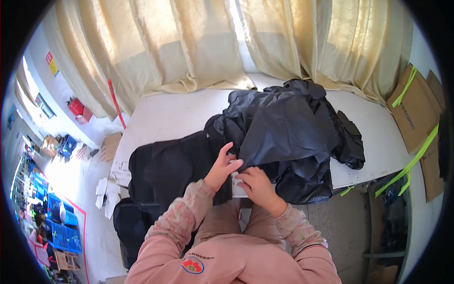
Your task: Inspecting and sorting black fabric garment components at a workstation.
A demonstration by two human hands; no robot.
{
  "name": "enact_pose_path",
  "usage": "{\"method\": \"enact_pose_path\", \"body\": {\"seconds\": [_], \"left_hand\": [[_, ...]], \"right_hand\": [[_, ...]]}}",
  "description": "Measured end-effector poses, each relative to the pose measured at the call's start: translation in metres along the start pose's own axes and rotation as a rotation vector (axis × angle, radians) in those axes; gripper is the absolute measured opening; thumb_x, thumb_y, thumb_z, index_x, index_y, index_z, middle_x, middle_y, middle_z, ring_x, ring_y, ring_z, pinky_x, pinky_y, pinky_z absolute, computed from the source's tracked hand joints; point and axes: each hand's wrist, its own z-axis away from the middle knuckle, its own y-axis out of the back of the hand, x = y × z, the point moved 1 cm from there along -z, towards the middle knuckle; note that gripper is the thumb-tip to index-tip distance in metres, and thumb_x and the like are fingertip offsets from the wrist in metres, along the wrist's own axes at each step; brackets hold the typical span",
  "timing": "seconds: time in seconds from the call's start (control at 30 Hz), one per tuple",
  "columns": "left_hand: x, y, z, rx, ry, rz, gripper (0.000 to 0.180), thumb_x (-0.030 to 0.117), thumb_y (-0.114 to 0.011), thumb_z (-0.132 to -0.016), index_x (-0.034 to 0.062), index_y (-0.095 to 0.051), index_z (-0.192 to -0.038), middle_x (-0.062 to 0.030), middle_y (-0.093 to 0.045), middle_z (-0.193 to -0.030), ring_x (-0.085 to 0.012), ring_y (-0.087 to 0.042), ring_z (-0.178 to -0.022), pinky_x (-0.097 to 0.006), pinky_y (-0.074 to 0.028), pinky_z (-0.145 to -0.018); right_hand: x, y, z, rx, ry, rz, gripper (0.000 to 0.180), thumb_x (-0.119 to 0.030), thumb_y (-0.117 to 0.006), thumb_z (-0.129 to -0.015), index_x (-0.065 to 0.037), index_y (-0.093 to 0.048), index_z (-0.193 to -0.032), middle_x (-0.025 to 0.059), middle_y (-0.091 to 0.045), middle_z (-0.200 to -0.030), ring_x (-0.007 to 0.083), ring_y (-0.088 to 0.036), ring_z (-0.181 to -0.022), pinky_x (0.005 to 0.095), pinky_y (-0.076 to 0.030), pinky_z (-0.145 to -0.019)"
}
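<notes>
A thin, slightly shiny black sheet of material [283, 135] lies over a crumpled black heap, with one corner reaching toward my hands. My left hand [221, 169] is beside that corner, index finger stretched up and thumb apart, its thumb tip close to the sheet. Just to the right, my right hand [260, 190] is at the table's near edge with its fingers curled together below the sheet's corner. Whatever lies between those fingertips is too small to make out. Left of my hands lies a flat, padded-looking black piece [175, 163], partly behind my left forearm.
The white table [165, 113] carries the black pieces. Another black piece [130, 227] hangs below its left edge. Beige curtains [208, 42] fall behind it. Cardboard [409, 113] with yellow-green straps leans at the right. Blue crates [66, 234] stand on the floor far left.
</notes>
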Motion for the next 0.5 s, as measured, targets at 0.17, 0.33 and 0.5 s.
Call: {"method": "enact_pose_path", "body": {"seconds": [0.17,0.33,0.5], "left_hand": [[-0.039,0.025,0.013,0.086,-0.203,-0.257,0.054,-0.01,-0.054,-0.078,0.0105,-0.049,-0.127,-0.0076,-0.059,-0.086,-0.0139,-0.058,-0.074,-0.027,-0.051,-0.065],[-0.075,-0.009,0.04,-0.092,-0.34,-0.45,0.042,-0.001,-0.058,-0.069,0.0102,-0.064,-0.109,-0.0069,-0.063,-0.087,-0.0168,-0.061,-0.077,-0.031,-0.05,-0.068],[-0.13,-0.071,0.038,-0.095,-0.608,-0.462,0.021,0.003,-0.055,-0.066,0.0073,-0.067,-0.083,-0.0103,-0.062,-0.072,-0.0247,-0.059,-0.065,-0.036,-0.047,-0.058]], "right_hand": [[0.018,-0.034,0.033,0.197,-0.685,-0.555,0.016,-0.017,-0.059,-0.091,-0.002,-0.063,-0.098,0.007,-0.061,-0.095,0.0143,-0.062,-0.074,0.0288,-0.051,-0.063],[0.044,0.02,0.029,0.325,-0.835,-0.436,0.052,-0.033,-0.051,-0.094,-0.01,-0.035,-0.138,0.0171,-0.052,-0.119,0.0266,-0.058,-0.096,0.0373,-0.052,-0.075],[-0.033,0.031,-0.037,0.218,-0.922,-0.371,0.057,-0.015,-0.069,-0.085,0.0,-0.04,-0.133,0.0185,-0.062,-0.104,0.0279,-0.063,-0.086,0.0345,-0.053,-0.08]]}}
